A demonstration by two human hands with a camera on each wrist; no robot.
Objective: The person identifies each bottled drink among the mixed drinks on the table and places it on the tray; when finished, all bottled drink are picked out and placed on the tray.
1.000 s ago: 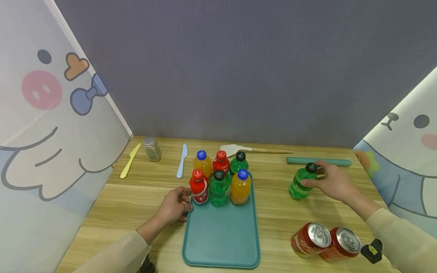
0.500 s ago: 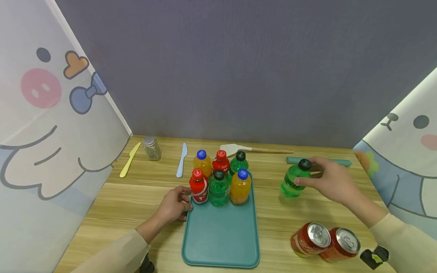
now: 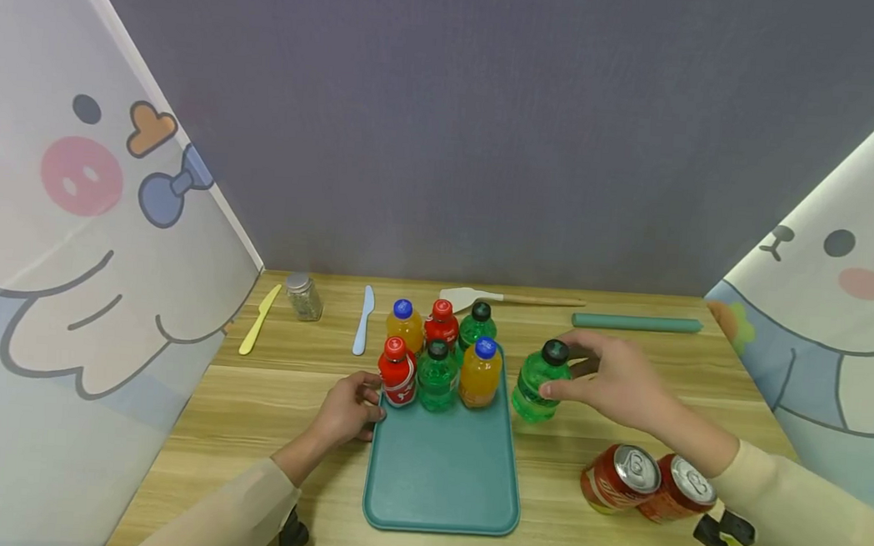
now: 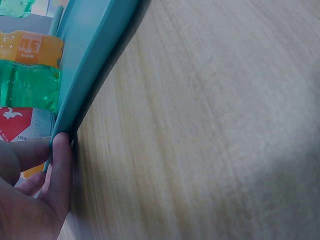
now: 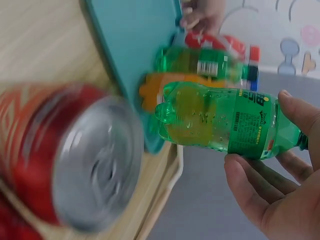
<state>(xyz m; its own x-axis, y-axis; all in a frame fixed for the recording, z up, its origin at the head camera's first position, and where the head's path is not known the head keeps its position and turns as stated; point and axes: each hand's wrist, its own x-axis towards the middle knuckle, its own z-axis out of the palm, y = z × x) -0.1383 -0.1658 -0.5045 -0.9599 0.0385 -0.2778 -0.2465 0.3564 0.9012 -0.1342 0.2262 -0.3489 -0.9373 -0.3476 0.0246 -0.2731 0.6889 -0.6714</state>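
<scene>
The green bottle [image 3: 539,385], black-capped, has moved left to the tray [image 3: 442,482] edge at frame centre; right hand [image 3: 617,391] fingers curl around it.

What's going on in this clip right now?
A person is working at a wooden table. Their right hand grips a green soda bottle just off the right edge of a teal tray. Their left hand holds the tray's left rim. Six bottles, in red, green and orange, stand on the tray's far end. Two red cans lie on the table to the right.
</scene>
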